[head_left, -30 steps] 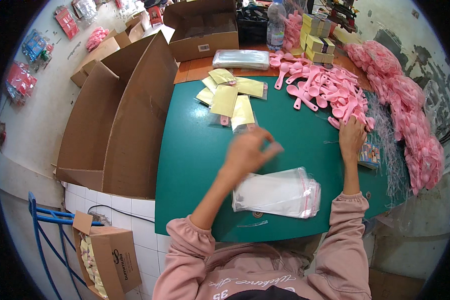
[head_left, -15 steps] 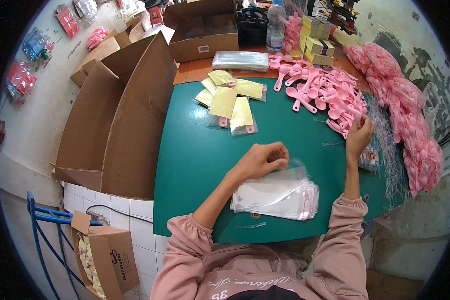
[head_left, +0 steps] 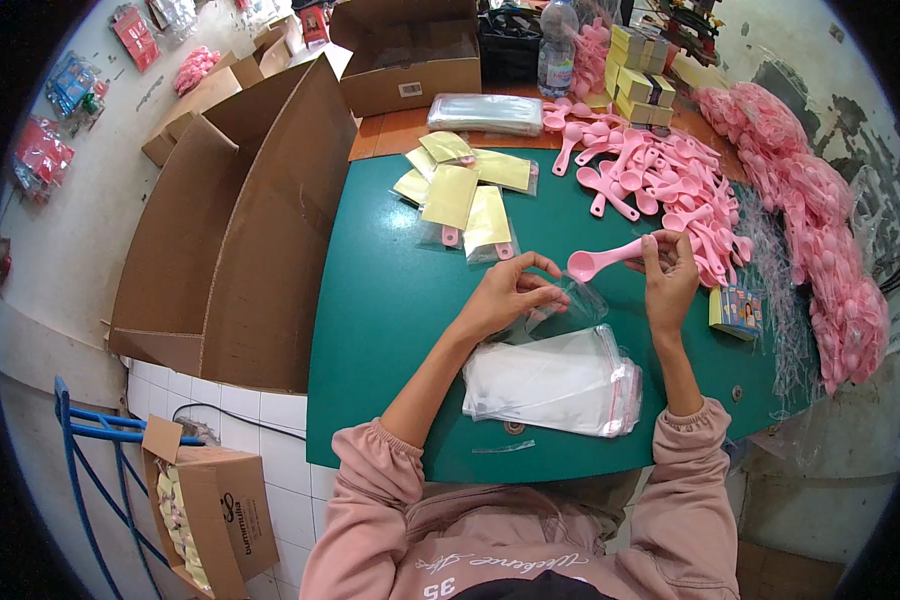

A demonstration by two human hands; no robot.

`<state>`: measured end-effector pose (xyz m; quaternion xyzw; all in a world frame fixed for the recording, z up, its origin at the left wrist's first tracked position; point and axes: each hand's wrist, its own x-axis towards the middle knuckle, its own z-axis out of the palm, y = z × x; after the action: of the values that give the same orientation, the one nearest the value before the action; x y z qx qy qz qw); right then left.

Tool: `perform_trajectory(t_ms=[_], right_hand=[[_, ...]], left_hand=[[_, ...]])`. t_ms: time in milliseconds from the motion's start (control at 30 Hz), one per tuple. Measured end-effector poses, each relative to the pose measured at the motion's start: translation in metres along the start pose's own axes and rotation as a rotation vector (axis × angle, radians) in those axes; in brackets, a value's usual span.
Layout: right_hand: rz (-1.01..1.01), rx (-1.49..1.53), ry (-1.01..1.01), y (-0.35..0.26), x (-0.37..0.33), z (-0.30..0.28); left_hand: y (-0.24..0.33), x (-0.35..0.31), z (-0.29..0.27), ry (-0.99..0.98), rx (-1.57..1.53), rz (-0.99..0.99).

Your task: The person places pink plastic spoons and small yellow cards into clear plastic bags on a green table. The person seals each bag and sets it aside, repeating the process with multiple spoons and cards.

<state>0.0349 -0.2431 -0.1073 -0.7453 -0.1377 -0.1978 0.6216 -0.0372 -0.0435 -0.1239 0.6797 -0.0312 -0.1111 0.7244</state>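
Note:
My right hand [head_left: 671, 268] grips a pink measuring spoon [head_left: 592, 262] by its handle, its bowl pointing left toward my other hand. Pinched in my left hand [head_left: 518, 292] is a clear plastic bag [head_left: 573, 305], its near end hanging over the table. Below lies a stack of clear bags [head_left: 550, 382] with adhesive-strip ends on the right. A heap of pink spoons [head_left: 670, 180] spreads behind my right hand. Several packed bags with yellow cards [head_left: 450, 197] lie further back, pink handles peeking out. Beside my right wrist sits a small stack of printed cards [head_left: 736, 312].
A large open cardboard box [head_left: 260, 230] stands along the table's left side. At the back are a bundle of clear bags [head_left: 486, 114], a water bottle [head_left: 557, 50] and yellow card stacks [head_left: 640, 85]. Bagged pink spoons [head_left: 820, 220] line the right edge beside plastic strands.
My right hand has come away from the heap, moving left and nearer with a spoon. My left hand has lifted a bag slightly off the stack, toward the spoon.

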Motion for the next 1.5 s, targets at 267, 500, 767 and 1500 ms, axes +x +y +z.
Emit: perform_trajectory(t_ms=[267,500,767,1500], right_hand=[[0.096,0.265,-0.154,-0.013,-0.005,0.005],[0.19,0.186,-0.286,-0.017,-0.016,0.014],[0.136,0.197,-0.343,-0.01,-0.018,0.015],[0.117,-1.279,-0.054,0.014,0.052,-0.156]], left_hand=[[-0.009,0.005,-0.002,0.096,0.012,0.02],[-0.006,0.008,0.005,0.047,0.05,0.023],[0.003,0.006,-0.015,-0.208,0.159,0.025],[0.013,0.007,-0.026,0.036,0.617,0.064]])
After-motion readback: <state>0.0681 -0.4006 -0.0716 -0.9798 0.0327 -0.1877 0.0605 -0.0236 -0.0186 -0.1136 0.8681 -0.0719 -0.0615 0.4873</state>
